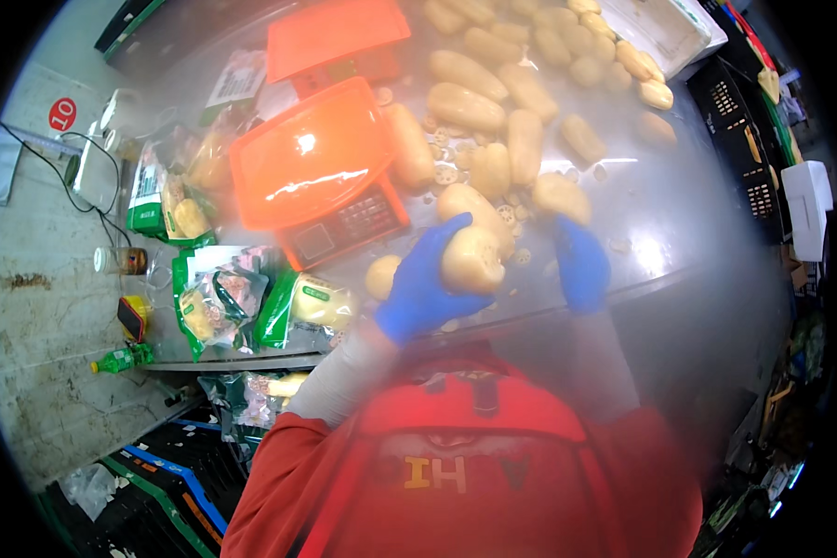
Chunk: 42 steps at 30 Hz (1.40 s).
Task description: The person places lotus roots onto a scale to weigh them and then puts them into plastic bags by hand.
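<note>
My left hand [422, 282], in a blue glove, grips a pale lotus root section [473, 261] with its cut end towards me. Behind that section lies another lotus root piece [467, 202], partly covered by it. My right hand [581, 268], also gloved in blue, is blurred by haze. Its fingertips are at the near end of a lotus root section [561, 197]; whether they grip it cannot be made out. A small round lotus root piece [382, 276] sits just left of my left hand. Thin lotus root slices [446, 174] are scattered on the metal table [642, 258].
Two orange weighing scales [314, 153] [338, 42] stand to the left of the roots. Packed bags [223, 300] and a green-edged bag [307, 307] lie near the left edge. More lotus roots [485, 73] are piled at the back. Black crates [729, 139] line the right side.
</note>
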Available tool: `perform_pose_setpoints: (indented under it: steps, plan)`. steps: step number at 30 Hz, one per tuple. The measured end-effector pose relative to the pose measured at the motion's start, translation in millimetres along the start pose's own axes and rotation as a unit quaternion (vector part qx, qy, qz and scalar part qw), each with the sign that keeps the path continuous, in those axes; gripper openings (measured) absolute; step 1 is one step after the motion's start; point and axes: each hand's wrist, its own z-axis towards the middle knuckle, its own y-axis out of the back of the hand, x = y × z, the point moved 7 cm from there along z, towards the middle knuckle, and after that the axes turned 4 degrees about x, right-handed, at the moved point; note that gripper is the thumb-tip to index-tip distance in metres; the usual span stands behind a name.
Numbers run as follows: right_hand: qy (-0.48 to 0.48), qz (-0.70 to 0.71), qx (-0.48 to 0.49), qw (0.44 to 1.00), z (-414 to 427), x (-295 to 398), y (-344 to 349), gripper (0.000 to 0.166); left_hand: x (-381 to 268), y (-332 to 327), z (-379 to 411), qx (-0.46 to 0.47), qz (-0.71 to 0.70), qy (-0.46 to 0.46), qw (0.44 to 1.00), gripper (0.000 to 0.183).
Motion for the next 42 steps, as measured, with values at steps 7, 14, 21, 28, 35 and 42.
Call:
perform_pose_setpoints:
  steps: [7,14,21,28,35,42]
  plan:
    - [0.021,-0.067,0.239,0.968,-81.6,-22.1,-42.0,0.045,33.8,4.9,4.1,-0.034,-0.437,0.157,0.885,0.072]
    - [-0.043,0.384,0.159,0.909,-25.7,37.1,-23.8,0.06,25.3,5.3,22.4,-0.064,-0.146,0.039,0.986,0.08]
    - [-0.044,0.574,0.097,0.812,25.4,96.1,-17.1,0.078,7.0,-10.5,28.5,0.015,-0.105,0.003,0.994,0.094]
    - [0.225,0.416,0.089,0.877,26.9,159.2,66.3,0.07,33.3,-4.5,24.7,-0.017,-0.692,0.151,0.705,0.084]
    - [0.189,0.524,0.028,0.83,25.2,150.7,34.3,0.081,23.6,-1.8,16.6,0.01,-0.655,0.132,0.744,0.084]
    - [0.088,0.474,0.152,0.863,21.7,151.9,-7.9,0.077,20.5,-11.2,21.8,0.027,-0.66,0.146,0.736,0.081]
